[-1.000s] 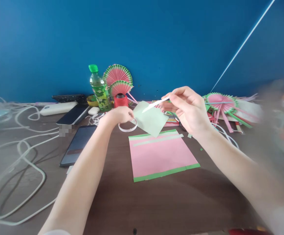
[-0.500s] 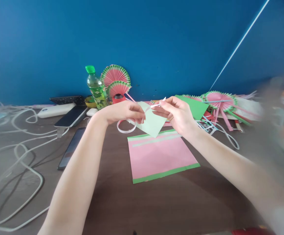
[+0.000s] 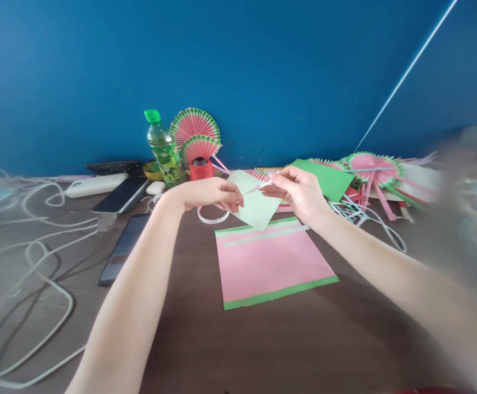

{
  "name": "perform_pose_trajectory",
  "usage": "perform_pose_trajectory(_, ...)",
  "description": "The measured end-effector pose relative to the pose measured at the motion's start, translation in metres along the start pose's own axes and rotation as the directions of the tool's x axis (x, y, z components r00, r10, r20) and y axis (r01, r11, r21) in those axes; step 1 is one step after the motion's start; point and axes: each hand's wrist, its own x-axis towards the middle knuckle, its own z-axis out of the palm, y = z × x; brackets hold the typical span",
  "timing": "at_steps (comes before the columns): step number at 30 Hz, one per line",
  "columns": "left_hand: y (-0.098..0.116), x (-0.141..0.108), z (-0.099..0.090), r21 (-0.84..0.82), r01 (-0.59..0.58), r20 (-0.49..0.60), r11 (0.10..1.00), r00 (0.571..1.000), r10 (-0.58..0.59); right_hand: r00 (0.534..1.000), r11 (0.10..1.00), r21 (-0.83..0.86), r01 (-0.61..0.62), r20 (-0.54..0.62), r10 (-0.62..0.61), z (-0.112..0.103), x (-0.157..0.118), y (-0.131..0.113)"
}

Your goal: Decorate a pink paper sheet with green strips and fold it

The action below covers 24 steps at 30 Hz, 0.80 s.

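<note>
My right hand (image 3: 299, 189) is closed in a pinch on one end of a thin white strip (image 3: 258, 187), which slants down toward my left fingers. My left hand (image 3: 222, 194) has its fingers bent and held close together; what is between them is hidden. Just below it, a roll of clear tape (image 3: 213, 221) shows as a pale ring, partly covered by the hand. Under both hands lies a pale green sheet of paper (image 3: 260, 210). Nearer to me is a pink sheet with green edges (image 3: 277, 260), with a pale strip along its far side.
At the back stand a green bottle (image 3: 165, 153), pleated paper fans (image 3: 195, 128) and a red spool (image 3: 201, 169). Green paper (image 3: 326, 178) and more fans (image 3: 372, 168) lie right. Phones (image 3: 121, 257) and white cables (image 3: 57, 279) are on the left.
The left hand has turned slightly and its fingers have drawn closer together. The right hand's end of the strip sits a little lower. The view has shifted slightly; the sheets lie as before.
</note>
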Motion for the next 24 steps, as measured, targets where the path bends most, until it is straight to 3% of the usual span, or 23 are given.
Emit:
perform_pose_trajectory(6, -0.009, 0.004, 0.001, -0.111, -0.102, -0.211, 0.989, 0.974, 0.077, 0.996, 0.992, 0.104, -0.071, -0.046, 0.076, -0.004, -0.001, 0.009)
perform_pose_trajectory(11, -0.013, 0.006, -0.001, -0.120, -0.068, -0.317, 0.990, 0.948, 0.027, 0.993, 0.983, 0.154, -0.100, -0.042, 0.107, 0.000, -0.001, 0.012)
perform_pose_trajectory(19, -0.004, 0.008, 0.004, 0.127, 0.019, -0.201, 0.992, 0.980, 0.007, 0.992, 0.979, 0.162, -0.126, -0.010, 0.130, -0.003, -0.004, 0.013)
perform_pose_trajectory(24, -0.008, 0.008, 0.003, 0.185, 0.091, -0.106, 0.979, 0.992, -0.072, 0.993, 0.988, -0.106, -0.114, -0.037, 0.110, -0.004, -0.007, 0.017)
